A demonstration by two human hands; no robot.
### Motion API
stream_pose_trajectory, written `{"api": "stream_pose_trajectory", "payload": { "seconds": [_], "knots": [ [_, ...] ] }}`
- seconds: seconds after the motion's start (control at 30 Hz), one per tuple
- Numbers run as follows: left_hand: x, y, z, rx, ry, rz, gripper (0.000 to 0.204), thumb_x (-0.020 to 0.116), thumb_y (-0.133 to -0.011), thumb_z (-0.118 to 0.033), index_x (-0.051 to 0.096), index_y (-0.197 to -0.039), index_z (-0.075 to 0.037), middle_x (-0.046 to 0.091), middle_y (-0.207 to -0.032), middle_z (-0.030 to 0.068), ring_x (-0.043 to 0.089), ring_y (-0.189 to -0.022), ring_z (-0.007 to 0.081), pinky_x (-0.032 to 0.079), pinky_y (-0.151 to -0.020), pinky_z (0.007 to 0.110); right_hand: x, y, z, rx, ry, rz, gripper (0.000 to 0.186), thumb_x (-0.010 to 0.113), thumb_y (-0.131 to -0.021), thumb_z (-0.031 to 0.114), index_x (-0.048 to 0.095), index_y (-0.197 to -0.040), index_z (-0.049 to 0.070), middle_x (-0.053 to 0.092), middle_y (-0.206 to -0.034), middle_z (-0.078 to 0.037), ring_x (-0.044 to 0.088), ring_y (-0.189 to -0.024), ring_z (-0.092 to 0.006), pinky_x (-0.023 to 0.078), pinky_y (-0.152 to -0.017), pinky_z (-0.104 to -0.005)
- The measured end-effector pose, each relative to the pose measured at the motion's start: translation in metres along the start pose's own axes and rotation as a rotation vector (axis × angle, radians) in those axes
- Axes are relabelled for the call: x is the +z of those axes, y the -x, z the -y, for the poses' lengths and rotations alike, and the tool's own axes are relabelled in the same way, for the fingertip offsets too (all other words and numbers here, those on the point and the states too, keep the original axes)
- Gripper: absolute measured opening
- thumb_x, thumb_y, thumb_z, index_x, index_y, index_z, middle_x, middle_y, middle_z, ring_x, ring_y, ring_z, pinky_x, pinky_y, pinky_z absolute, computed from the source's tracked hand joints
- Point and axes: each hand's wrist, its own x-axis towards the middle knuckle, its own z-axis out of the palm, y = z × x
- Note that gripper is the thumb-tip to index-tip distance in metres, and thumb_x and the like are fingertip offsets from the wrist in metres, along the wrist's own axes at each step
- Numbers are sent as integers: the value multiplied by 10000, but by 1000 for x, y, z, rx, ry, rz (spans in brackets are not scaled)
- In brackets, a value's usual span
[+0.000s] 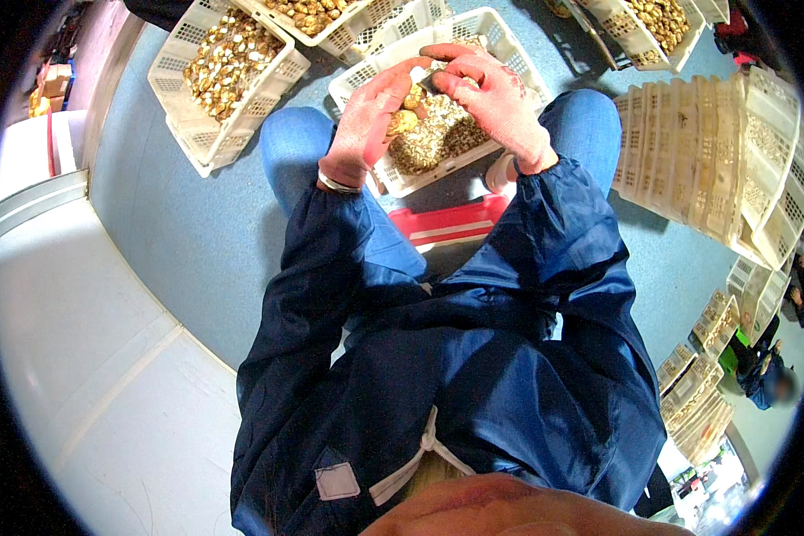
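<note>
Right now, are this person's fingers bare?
No, pinkish gloves cover the fingers of both the left hand and the right hand.

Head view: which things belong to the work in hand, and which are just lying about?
Apparently in use:
left hand and right hand, in pink gloves
white crate between the knees
speckled clump inside it

Apparently just standing about:
filled crate at upper left
tall crate stack at right

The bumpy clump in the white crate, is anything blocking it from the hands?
Nothing that I can see. The clump lies in the open-topped crate, and the left hand and right hand are at it, with no lid between.
</note>
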Motion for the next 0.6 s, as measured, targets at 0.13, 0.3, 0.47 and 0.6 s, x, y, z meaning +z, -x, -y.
{"api": "stream_pose_trajectory", "payload": {
  "seconds": [0.13,0.3,0.47,0.6],
  "knots": [
    [-9,2,3,-12,17,19,362,444,-989,-250,559,-1253,-30,610,-1116,65,585,-932,127,475,-804,245,0,-3,5,24,-8,-60,206,624,-871,194,692,-982,34,628,-1188,-68,577,-1078,-244,451,-926,-342],
    [-14,-5,7,540,-673,91,465,529,-872,-164,488,-1307,-3,576,-1218,192,604,-1029,325,481,-875,338,1,-3,-2,-145,67,-48,189,631,-866,193,692,-940,30,632,-1183,-79,592,-1056,-257,468,-894,-343],
    [-17,-3,11,439,-661,104,563,593,-804,-184,466,-1322,-3,570,-1218,220,580,-1067,382,466,-913,380,-2,-7,-2,-113,111,-93,179,633,-861,181,690,-928,26,629,-1188,-84,594,-1056,-258,471,-897,-345],
    [-17,-3,11,387,-657,120,582,608,-795,-199,466,-1325,-4,574,-1208,224,566,-1092,394,461,-919,391,0,-4,5,-92,11,24,185,608,-891,168,685,-944,9,627,-1221,-69,573,-1102,-225,446,-925,-319]
  ]
}}
